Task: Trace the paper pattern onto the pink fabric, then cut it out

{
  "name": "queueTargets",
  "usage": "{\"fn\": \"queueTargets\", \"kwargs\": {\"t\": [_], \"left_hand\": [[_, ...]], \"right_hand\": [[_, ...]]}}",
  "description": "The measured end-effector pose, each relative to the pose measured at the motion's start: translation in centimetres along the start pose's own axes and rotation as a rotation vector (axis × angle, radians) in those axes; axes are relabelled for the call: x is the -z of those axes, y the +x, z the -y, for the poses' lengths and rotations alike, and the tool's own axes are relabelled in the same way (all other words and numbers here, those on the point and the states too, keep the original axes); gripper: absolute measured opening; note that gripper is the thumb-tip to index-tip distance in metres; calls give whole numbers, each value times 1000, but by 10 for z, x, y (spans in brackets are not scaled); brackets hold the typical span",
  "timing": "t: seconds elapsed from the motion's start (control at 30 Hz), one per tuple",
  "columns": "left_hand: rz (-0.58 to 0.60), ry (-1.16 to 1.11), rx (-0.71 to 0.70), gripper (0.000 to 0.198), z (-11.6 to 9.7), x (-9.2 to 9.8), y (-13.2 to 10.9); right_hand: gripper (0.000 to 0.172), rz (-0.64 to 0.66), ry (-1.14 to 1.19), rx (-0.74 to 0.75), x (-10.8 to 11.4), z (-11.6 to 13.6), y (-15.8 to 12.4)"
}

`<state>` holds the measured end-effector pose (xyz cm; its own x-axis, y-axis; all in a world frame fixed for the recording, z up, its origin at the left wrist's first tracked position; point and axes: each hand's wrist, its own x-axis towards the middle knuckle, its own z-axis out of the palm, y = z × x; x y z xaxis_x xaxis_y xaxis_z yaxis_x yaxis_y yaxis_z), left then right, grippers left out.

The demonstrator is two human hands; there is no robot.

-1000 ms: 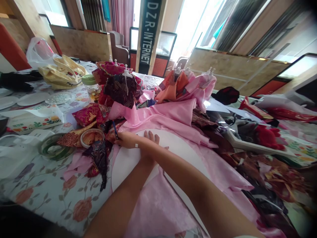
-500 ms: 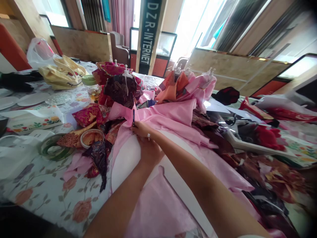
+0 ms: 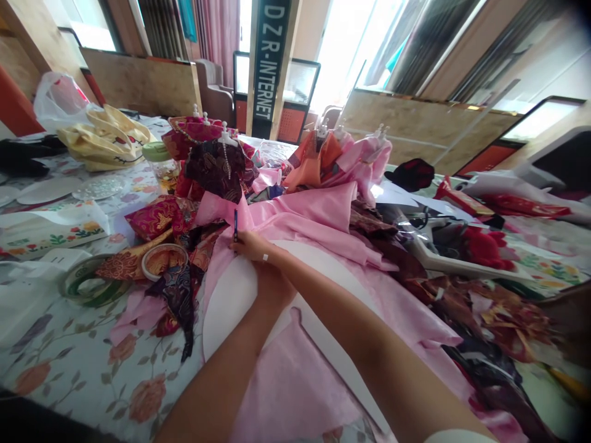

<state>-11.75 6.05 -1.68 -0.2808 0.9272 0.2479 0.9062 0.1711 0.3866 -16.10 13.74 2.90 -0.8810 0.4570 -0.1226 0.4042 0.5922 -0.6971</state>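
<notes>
Right hand [image 3: 252, 246] has a thin dark-blue pen [image 3: 235, 225] pinched upright in a tight, narrow grip, with the tip right down at the curved edge of a big round white sheet [image 3: 231, 307] lying on shiny pale-pink fabric [image 3: 314, 215]. Left hand [image 3: 273, 289] sits on that sheet, tucked under the right wrist, so can't tell if it's gripping anything. Just behind the pen, there's a little dark brocade dress on a white stand [image 3: 215, 169] — cluttered table!
</notes>
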Motion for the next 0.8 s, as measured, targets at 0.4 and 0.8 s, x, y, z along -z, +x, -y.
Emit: {"fn": "queueTargets", "kwargs": {"t": [0.4, 0.8], "left_hand": [[-182, -276, 9, 35, 11, 9, 6], [-353, -402, 21, 33, 22, 18, 13]], "right_hand": [[30, -588, 332, -127, 12, -54, -62], [29, -637, 293, -58, -9, -59, -88]]}}
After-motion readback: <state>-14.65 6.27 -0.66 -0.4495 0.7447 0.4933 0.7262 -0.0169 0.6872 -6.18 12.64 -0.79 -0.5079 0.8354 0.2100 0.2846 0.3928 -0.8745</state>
